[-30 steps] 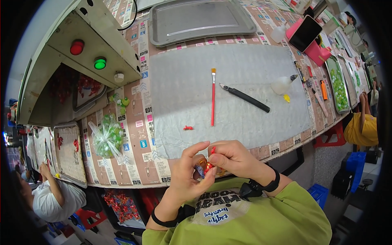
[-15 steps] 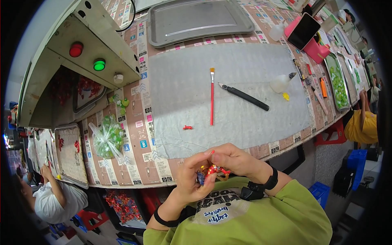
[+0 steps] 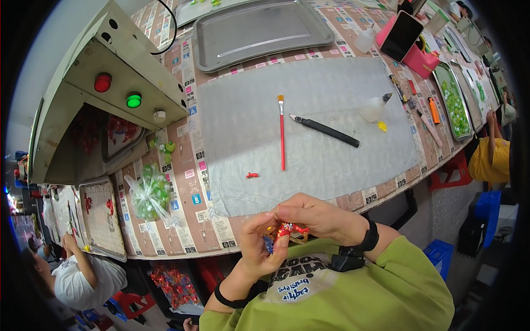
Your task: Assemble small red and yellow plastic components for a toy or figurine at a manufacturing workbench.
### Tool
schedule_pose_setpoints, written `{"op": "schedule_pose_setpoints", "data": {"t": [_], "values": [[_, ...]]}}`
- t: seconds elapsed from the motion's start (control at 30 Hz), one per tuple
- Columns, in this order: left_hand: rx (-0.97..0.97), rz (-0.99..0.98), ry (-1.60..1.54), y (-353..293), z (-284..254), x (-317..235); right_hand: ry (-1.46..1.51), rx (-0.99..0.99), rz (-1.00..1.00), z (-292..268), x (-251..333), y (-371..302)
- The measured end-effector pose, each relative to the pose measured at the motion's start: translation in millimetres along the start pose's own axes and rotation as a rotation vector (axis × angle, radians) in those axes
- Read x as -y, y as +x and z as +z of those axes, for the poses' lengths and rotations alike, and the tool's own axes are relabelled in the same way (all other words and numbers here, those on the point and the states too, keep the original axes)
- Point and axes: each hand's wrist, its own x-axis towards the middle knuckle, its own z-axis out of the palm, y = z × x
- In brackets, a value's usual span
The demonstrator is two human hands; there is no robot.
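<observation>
Close to my body, just past the table's front edge, my left hand (image 3: 258,240) is closed around a small shiny red figurine (image 3: 285,229) with gold and blue parts. My right hand (image 3: 316,217) pinches at its upper end, thumb and fingers together. Fingers cover much of the figurine. On the grey mat (image 3: 237,132) ahead lie a small red plastic piece (image 3: 252,175), a red-handled paintbrush (image 3: 282,138) and a black-handled craft knife (image 3: 328,132). Neither hand touches these.
A metal machine (image 3: 83,127) with red and green lamps stands at left, beside a bag of green pieces (image 3: 149,193). A steel tray (image 3: 265,27) lies at the back. A squeeze bottle (image 3: 374,110) and phone (image 3: 402,36) are at right. Co-workers sit on both sides.
The figurine has turned slightly between my hands, with more of its red front showing. My right fingers have shifted a little at its top. The whole view has moved slightly.
</observation>
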Motion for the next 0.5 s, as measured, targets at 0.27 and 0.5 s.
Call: {"op": "schedule_pose_setpoints", "data": {"t": [0.27, 0.5], "values": [[-0.006, -0.288, -0.195, 19, -10, -11, -0.806, -0.237, -0.326, 1, 8, -1], [0.045, -0.264, 0.206, 24, -20, -14, -1.012, -0.28, -0.629, 2, 3, -3]]}}
